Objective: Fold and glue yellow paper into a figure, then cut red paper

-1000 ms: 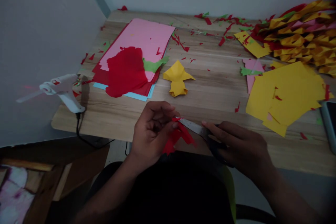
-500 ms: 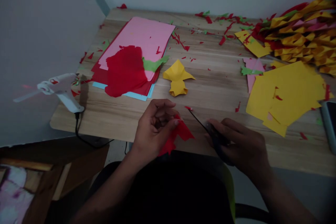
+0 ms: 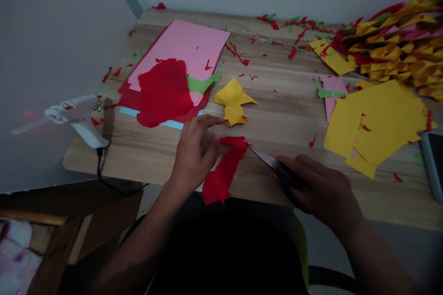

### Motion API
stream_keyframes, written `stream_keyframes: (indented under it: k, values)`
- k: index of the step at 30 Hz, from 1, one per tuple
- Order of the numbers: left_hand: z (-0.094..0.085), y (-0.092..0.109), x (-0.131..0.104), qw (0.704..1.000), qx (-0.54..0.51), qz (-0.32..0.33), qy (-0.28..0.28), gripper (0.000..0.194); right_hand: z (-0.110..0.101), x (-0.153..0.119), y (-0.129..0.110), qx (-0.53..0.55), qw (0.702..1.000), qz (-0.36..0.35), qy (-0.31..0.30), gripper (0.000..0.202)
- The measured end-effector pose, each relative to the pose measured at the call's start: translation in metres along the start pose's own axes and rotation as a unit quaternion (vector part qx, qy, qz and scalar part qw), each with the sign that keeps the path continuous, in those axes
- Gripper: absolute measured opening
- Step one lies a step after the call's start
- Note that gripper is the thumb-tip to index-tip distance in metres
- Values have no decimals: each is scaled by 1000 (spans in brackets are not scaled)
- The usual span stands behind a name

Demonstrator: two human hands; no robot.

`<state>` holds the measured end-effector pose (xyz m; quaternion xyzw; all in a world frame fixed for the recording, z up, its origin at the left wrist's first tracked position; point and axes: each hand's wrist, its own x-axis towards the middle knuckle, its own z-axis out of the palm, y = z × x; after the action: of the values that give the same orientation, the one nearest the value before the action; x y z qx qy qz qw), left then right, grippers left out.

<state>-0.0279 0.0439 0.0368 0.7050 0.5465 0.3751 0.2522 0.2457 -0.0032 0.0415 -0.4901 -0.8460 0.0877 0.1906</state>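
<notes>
My left hand (image 3: 198,145) holds a ragged piece of red crepe paper (image 3: 226,170) near its upper edge, the index finger stretched out beside it. The lower end of the paper droops at the table's front edge. In my right hand (image 3: 316,186) is a pair of scissors (image 3: 265,156) with dark handles, fingers wrapped round them. The scissor tips meet the upper right corner of the red paper, and the blades look nearly closed. Just beyond my left fingertips a folded yellow paper piece (image 3: 234,101) rests on the table.
A white glue gun (image 3: 78,117) stands at the left edge, its cord hanging down. Pink sheets (image 3: 194,41) lie stacked under a larger red crepe piece (image 3: 164,94). To the right are yellow sheets (image 3: 377,124), a phone (image 3: 432,161) and a folded-paper craft (image 3: 401,50). Scraps litter the wooden table (image 3: 277,120).
My left hand has shifted slightly up and left, its fingers less curled. The red paper is spread out more, and its upper corner now meets the scissor tips.
</notes>
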Motion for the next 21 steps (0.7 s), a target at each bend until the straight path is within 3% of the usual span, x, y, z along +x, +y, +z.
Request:
stream_keyframes:
  k: [3,6,12,16,18,21]
  values:
    - [-9,9,2,994,-75,66,-42,29,2,-2,1,20,999,-12,-22,33]
    - [-13,13,3,981,-80,146,-98,25,3,-2,4,25,998,-37,-37,37]
    - [-14,3,1,970,-70,207,-105,13,-1,-7,7,39,993,-79,-81,39]
    - [-27,-14,-6,984,-53,165,-48,17,-3,-9,9,30,993,-67,-94,37]
    - [-37,-28,-8,995,16,96,7,15,-4,-7,11,19,996,-44,-77,34]
    - [-53,-50,-10,992,113,22,47,15,-5,-4,16,2,998,2,-61,31]
